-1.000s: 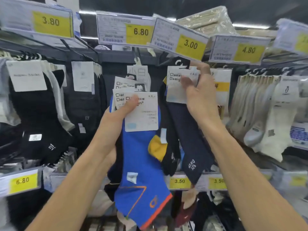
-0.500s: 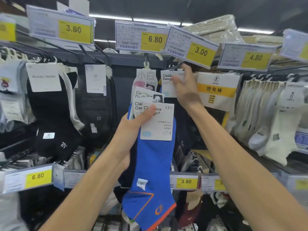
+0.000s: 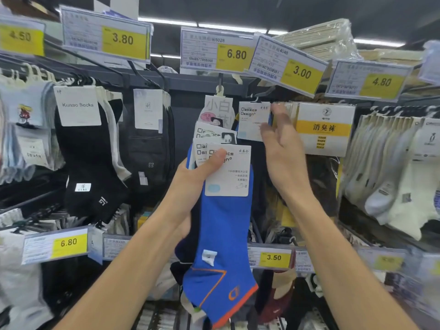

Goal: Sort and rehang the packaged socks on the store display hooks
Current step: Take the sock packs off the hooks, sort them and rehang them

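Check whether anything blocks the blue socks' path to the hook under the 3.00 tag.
Only the open right hand, at the edge of the pack hanging on that hook; nothing else visible blocks the blue socks.

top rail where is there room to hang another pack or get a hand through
One bare strip of back panel shows between the grey socks and the white-card pack; a hand could likely pass there. Right of that it is crowded: the hung Classics pack, the right hand, yellow-band packs, then white socks. Black socks fill the left.
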`<state>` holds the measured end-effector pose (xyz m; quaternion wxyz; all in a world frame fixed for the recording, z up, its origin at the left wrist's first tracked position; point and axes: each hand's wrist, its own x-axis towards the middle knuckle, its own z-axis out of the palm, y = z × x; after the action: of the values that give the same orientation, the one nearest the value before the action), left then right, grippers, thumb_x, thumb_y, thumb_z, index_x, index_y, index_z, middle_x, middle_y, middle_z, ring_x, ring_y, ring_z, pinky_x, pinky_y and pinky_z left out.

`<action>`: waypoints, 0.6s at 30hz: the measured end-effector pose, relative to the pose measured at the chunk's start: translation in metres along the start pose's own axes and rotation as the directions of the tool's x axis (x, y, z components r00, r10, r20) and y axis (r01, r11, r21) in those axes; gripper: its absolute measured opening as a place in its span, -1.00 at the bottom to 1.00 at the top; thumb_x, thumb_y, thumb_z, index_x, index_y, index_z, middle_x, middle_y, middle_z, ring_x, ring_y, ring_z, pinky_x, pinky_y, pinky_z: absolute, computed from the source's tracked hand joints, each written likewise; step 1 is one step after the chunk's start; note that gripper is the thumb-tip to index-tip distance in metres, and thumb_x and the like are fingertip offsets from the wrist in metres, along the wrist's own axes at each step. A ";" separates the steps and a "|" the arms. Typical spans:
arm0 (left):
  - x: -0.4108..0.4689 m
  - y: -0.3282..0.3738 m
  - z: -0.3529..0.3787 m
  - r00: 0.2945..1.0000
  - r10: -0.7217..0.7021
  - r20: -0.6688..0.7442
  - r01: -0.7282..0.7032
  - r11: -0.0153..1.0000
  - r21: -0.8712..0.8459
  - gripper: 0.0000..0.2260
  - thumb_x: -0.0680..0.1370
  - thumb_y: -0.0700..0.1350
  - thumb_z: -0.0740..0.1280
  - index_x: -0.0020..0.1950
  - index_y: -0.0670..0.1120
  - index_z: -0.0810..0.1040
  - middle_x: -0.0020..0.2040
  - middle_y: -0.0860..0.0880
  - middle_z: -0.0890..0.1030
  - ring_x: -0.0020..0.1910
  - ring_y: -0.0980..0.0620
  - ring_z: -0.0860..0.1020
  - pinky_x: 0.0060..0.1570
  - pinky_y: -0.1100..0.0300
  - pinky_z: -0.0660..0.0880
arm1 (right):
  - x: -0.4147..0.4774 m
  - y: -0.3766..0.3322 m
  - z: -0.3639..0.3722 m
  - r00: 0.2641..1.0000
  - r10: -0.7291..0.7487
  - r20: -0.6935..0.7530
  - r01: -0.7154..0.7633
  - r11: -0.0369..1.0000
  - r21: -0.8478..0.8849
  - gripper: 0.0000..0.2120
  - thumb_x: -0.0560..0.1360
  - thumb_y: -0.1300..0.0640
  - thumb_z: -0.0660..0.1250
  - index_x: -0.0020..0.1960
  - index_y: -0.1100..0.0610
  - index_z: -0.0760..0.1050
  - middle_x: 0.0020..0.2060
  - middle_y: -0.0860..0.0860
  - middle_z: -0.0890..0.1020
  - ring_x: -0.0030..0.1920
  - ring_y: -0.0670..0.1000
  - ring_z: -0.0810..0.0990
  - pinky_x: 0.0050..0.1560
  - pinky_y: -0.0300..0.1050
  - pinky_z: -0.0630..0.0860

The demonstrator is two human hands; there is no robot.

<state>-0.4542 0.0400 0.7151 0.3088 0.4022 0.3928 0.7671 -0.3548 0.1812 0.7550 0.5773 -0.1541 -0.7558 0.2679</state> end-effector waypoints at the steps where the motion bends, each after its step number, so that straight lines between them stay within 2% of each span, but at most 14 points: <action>1: 0.000 -0.001 0.000 1.000 0.015 0.005 -0.015 1.000 0.000 -0.70 0.39 0.06 0.49 0.10 0.06 0.69 0.06 -0.06 0.73 0.02 -0.07 0.72 -0.12 0.09 0.66 | -0.018 -0.004 -0.005 0.999 -0.047 0.015 0.046 0.996 0.079 -0.55 0.62 -0.05 0.23 0.48 0.01 0.36 0.42 -0.13 0.45 0.43 -0.19 0.39 0.41 -0.20 0.35; 2: 0.000 -0.001 0.001 0.999 0.034 0.011 -0.034 0.999 -0.001 -0.69 0.39 0.06 0.49 0.11 0.05 0.69 0.07 -0.07 0.73 0.03 -0.07 0.71 -0.10 0.08 0.66 | -0.032 -0.008 -0.009 0.997 -0.073 0.038 0.067 0.988 0.136 -0.59 0.57 -0.08 0.30 0.38 -0.01 0.47 0.29 -0.16 0.57 0.28 -0.23 0.51 0.24 -0.25 0.50; 3: 0.000 -0.001 0.003 0.999 0.049 0.011 -0.049 0.999 -0.005 -0.69 0.38 0.04 0.49 0.10 0.05 0.69 0.07 -0.08 0.73 0.02 -0.08 0.71 -0.09 0.07 0.66 | -0.043 -0.011 -0.012 0.994 -0.084 0.068 0.072 0.985 0.159 -0.62 0.51 -0.09 0.37 0.30 -0.04 0.52 0.16 -0.17 0.62 0.15 -0.23 0.58 0.07 -0.30 0.56; 4: 0.001 -0.002 0.006 0.998 0.064 0.006 -0.064 0.998 -0.007 -0.71 0.38 0.03 0.50 0.08 0.05 0.69 0.06 -0.08 0.73 0.01 -0.08 0.71 -0.09 0.07 0.65 | -0.049 -0.013 -0.013 0.991 -0.090 0.096 0.074 0.985 0.156 -0.65 0.47 -0.07 0.44 0.24 -0.07 0.54 0.08 -0.16 0.64 0.07 -0.22 0.61 -0.05 -0.33 0.56; 6: 0.001 -0.005 0.012 0.997 0.083 0.000 -0.083 0.996 -0.019 -0.73 0.41 0.01 0.47 0.09 0.04 0.68 0.05 -0.06 0.74 -0.01 -0.04 0.72 -0.14 0.13 0.65 | -0.052 -0.013 -0.016 0.989 -0.083 0.122 0.064 0.987 0.149 -0.68 0.44 0.02 0.51 0.17 -0.09 0.56 -0.01 -0.17 0.67 -0.02 -0.22 0.63 -0.15 -0.37 0.54; 9: -0.001 -0.006 0.017 0.999 0.015 0.048 -0.007 0.985 -0.174 -0.73 0.56 -0.01 0.30 0.20 -0.07 0.63 0.08 -0.11 0.72 0.01 -0.05 0.71 -0.16 0.15 0.65 | -0.048 -0.007 -0.026 0.995 -0.058 0.085 0.045 0.988 0.150 -0.72 0.43 0.08 0.53 0.11 -0.08 0.58 -0.07 -0.19 0.69 -0.06 -0.23 0.65 -0.18 -0.38 0.54; 11: -0.003 -0.005 0.018 0.998 -0.007 0.070 0.024 0.970 -0.243 -0.62 0.53 0.01 0.28 0.28 -0.12 0.59 0.15 -0.16 0.69 0.09 -0.11 0.68 -0.07 0.08 0.66 | -0.046 -0.004 -0.031 0.997 -0.054 0.060 0.043 0.985 0.164 -0.72 0.44 0.10 0.53 0.11 -0.06 0.58 -0.06 -0.18 0.70 -0.08 -0.21 0.65 -0.19 -0.36 0.55; 14: -0.002 -0.006 0.019 0.998 0.060 0.029 -0.053 0.981 -0.185 -0.59 0.56 -0.03 0.29 0.38 -0.13 0.50 0.18 -0.16 0.67 0.13 -0.13 0.66 -0.02 0.04 0.66 | -0.046 -0.005 -0.033 0.995 -0.073 0.064 0.059 0.980 0.192 -0.72 0.44 0.11 0.53 0.08 -0.11 0.56 -0.04 -0.21 0.69 -0.09 -0.19 0.66 -0.22 -0.35 0.56; 18: -0.001 -0.009 0.017 0.989 0.138 0.056 -0.129 0.980 -0.149 -0.76 0.60 -0.07 0.28 0.23 -0.06 0.59 0.10 -0.10 0.72 0.06 -0.06 0.70 -0.12 0.13 0.65 | -0.047 -0.008 -0.034 0.992 -0.104 0.064 0.092 0.980 0.175 -0.68 0.42 0.04 0.53 0.10 -0.18 0.53 -0.04 -0.18 0.68 -0.09 -0.16 0.64 -0.18 -0.25 0.59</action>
<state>-0.4378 0.0496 0.7129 0.2979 0.4293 0.2977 0.7989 -0.3082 0.1571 0.7291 0.5729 -0.0563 -0.7571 0.3089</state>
